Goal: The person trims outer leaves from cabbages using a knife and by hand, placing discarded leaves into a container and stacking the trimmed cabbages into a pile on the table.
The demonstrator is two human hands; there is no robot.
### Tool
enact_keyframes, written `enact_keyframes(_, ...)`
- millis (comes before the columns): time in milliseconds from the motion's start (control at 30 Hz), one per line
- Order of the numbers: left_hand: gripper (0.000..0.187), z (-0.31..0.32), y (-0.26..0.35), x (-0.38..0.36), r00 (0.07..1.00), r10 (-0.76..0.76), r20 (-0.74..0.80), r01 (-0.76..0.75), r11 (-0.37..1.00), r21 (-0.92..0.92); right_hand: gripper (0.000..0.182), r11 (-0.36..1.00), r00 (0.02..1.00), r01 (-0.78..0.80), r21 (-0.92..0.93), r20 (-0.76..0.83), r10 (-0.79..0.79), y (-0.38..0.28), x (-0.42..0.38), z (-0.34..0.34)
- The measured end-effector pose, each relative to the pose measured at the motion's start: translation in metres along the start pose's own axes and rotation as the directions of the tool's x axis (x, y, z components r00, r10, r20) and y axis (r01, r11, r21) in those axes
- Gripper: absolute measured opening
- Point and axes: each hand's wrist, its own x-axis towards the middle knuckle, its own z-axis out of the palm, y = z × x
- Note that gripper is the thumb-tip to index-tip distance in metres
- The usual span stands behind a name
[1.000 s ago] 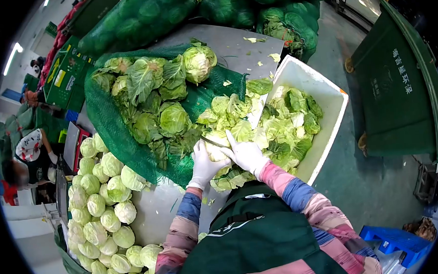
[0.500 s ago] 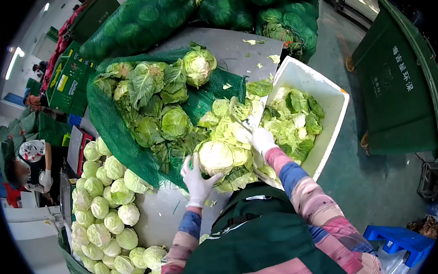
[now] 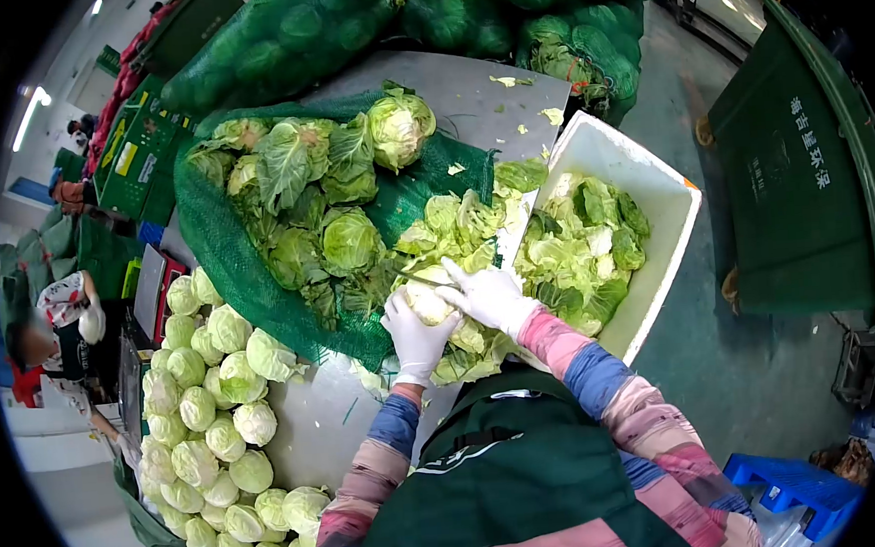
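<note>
My left hand, in a white glove, is closed around the near-left side of a pale, trimmed cabbage. My right hand, also gloved, grips a knife whose thin blade points left across the top of that cabbage. Both hands meet over it and hide much of it. Loose leaves lie just beyond the hands. To the upper left, untrimmed cabbages with dark outer leaves rest on an opened green mesh sack.
A white foam box of cut leaves stands at my right. Trimmed cabbages are piled on the left of the metal table. Full mesh sacks line the far edge. A green bin stands right; a co-worker is left.
My right hand has swung the knife left, from over the loose leaves to the top of the cabbage. My left hand has moved slightly right and closed around the cabbage.
</note>
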Motion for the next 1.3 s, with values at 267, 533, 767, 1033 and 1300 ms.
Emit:
enact_keyframes(267,0.097,-0.007,-0.004,-0.012,0.995,0.103,0.002,-0.103,0.994,-0.029,0.062,0.989,0.992,-0.125,0.076,-0.001,0.125,0.016,0.034,0.013)
enact_keyframes(533,0.103,-0.022,-0.049,-0.024,0.987,0.091,0.13,-0.062,0.976,-0.21,0.043,0.903,0.908,-0.418,0.104,0.021,0.418,0.064,0.026,0.05)
enact_keyframes(767,0.101,0.015,-0.018,-0.004,0.966,-0.25,0.068,0.259,0.914,-0.313,0.066,0.922,0.928,-0.317,0.223,-0.127,0.35,0.052,0.021,0.055)
enact_keyframes(1033,0.097,0.016,0.006,0.024,0.981,0.188,-0.046,-0.191,0.98,-0.061,0.068,0.988,0.995,0.09,-0.122,-0.026,-0.094,0.024,0.003,-0.014)
enact_keyframes(1300,0.087,0.019,0.001,0.026,0.981,0.192,-0.004,-0.192,0.981,-0.008,0.069,0.976,0.99,0.133,-0.175,0.071,-0.123,0.025,0.013,-0.012)
